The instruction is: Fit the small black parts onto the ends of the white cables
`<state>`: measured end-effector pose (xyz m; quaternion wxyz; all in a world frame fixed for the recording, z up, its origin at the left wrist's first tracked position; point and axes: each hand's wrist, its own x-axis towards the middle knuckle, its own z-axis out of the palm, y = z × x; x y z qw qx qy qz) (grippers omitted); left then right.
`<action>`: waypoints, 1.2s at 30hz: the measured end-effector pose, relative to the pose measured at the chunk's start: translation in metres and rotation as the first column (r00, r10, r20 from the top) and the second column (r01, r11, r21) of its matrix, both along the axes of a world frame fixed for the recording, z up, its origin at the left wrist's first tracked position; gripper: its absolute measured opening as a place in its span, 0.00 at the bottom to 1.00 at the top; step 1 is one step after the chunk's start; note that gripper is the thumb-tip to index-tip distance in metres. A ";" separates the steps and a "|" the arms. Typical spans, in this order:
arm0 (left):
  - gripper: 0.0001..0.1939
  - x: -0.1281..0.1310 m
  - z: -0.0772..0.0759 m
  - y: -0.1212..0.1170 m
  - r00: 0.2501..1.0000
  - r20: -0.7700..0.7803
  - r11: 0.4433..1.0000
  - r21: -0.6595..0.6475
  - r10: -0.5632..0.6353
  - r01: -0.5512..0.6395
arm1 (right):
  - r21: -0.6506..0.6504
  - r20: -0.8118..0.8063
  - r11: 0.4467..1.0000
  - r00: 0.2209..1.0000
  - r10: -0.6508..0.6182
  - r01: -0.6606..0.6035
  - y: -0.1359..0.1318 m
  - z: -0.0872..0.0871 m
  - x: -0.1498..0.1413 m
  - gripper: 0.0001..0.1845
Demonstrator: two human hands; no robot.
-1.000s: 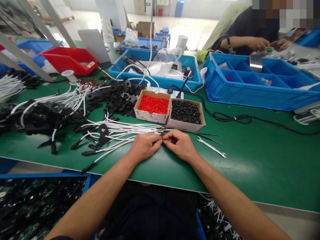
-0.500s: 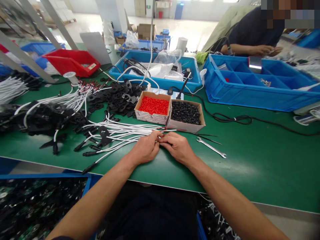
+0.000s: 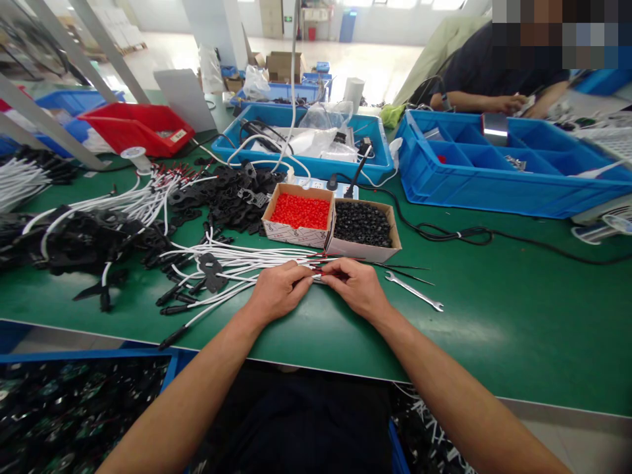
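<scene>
My left hand and my right hand meet fingertip to fingertip on the green table, both pinched on the red-and-black end of a white cable. That cable belongs to a bundle of white cables with black plugs fanned out to the left. Just behind my hands stand a cardboard box of red parts and a cardboard box of black rings.
A small wrench and thin tweezers lie right of my hands. Black brackets and more cables pile up at the left. Blue bins and a red bin stand behind. Another person's hand works at the far right.
My hands have stayed together on the cable end, shifting slightly while the fingers rework their pinch. The view has tilted a little.
</scene>
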<state>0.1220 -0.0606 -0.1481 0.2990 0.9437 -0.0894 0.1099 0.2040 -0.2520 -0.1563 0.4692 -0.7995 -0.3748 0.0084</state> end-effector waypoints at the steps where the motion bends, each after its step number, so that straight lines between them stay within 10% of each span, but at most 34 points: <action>1: 0.11 0.000 0.000 0.000 1.000 -0.001 1.000 -0.003 0.002 -0.002 | -0.008 -0.013 1.000 1.000 -0.009 0.009 0.000 -0.001 0.000 0.04; 36: 0.11 -0.001 -0.013 -0.004 0.999 -0.019 0.993 0.111 -0.041 0.043 | -0.192 0.321 0.980 0.940 0.117 -0.056 0.008 -0.009 -0.008 0.04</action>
